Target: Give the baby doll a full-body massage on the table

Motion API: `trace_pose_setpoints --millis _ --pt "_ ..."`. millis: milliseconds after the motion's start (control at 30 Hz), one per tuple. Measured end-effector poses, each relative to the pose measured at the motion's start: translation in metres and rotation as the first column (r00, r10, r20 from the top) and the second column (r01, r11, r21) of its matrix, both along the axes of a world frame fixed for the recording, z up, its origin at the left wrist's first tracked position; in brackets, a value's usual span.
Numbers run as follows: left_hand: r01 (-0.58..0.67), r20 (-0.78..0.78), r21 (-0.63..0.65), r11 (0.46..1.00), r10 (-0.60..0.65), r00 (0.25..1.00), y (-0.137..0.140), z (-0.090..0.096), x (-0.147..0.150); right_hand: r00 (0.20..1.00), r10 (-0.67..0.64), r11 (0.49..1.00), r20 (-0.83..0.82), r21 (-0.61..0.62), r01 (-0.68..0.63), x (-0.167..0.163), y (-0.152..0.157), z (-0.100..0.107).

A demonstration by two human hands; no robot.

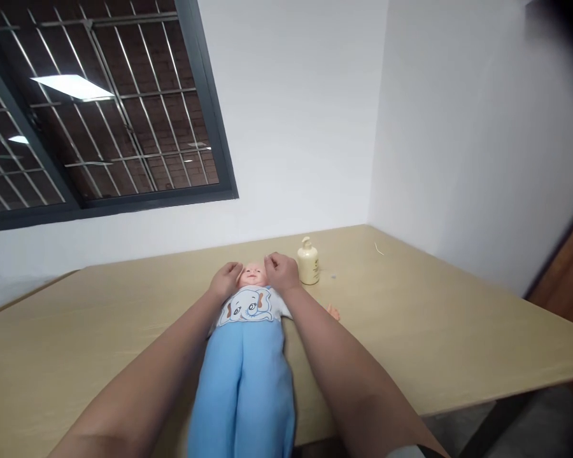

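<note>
A baby doll (248, 312) lies face up on the table, in a white top with an elephant print and light blue trousers. My left hand (226, 280) is at one side of its head, fingers bent and closed against the edge of the head. On the other side, my right hand (282, 272) has its thumb and fingers pinched together at the doll's head. What sits between the fingertips, perhaps an ear, is hidden. One small doll hand (333, 312) shows past my right forearm. Beside my right hand stands a cream pump bottle (308, 262).
The wooden table (410, 318) reaches back to white walls (296, 114). A thin pale strip (379, 249) lies near its far right corner. A dark-framed window (124, 108) with metal bars is at the upper left. White plastic-like material (0, 283) shows at the far left.
</note>
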State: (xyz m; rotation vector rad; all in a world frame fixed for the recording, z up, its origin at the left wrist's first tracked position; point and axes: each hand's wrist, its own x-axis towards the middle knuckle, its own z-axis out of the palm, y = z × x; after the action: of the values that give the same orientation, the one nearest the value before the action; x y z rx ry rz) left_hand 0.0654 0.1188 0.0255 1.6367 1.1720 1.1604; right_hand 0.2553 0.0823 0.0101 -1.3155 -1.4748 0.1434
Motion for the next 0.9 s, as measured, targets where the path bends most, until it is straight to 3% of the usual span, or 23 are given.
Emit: trace_pose_setpoints --millis 67,167,233,300,400,467,667,900 --pt "-0.075 -0.003 0.042 0.996 0.075 0.997 0.001 0.017 0.008 0.997 -0.071 0.996 0.000 0.061 0.071 0.013 -0.002 0.017" --pt "-0.085 0.043 0.044 0.995 0.084 0.996 -0.002 0.039 0.039 0.978 -0.201 0.960 -0.048 0.188 0.206 0.045 -0.004 0.043" --pt "-0.036 0.087 -0.029 0.999 0.039 0.995 -0.006 0.048 0.071 0.971 -0.215 0.948 -0.107 0.217 0.234 0.071 -0.005 0.054" --pt "0.055 0.141 -0.170 0.984 -0.031 0.990 -0.010 0.053 0.104 0.973 -0.167 0.973 -0.158 0.134 0.188 0.093 -0.004 0.056" --pt "0.247 0.228 -0.422 0.872 -0.161 0.960 -0.012 0.056 0.147 0.963 -0.110 0.994 -0.248 -0.018 0.109 0.110 0.001 0.047" --pt "0.323 0.306 -0.510 0.797 -0.183 0.934 -0.009 0.056 0.166 0.960 -0.107 0.993 -0.260 -0.066 0.093 0.113 0.005 0.039" --pt "0.422 0.508 -0.570 0.705 -0.101 0.856 0.004 0.053 0.186 0.972 -0.195 0.978 -0.130 -0.103 0.182 0.111 0.010 0.032" --pt "0.486 0.639 -0.539 0.688 -0.042 0.768 0.001 0.051 0.179 0.972 -0.228 0.968 -0.055 -0.124 0.220 0.110 0.007 0.034"
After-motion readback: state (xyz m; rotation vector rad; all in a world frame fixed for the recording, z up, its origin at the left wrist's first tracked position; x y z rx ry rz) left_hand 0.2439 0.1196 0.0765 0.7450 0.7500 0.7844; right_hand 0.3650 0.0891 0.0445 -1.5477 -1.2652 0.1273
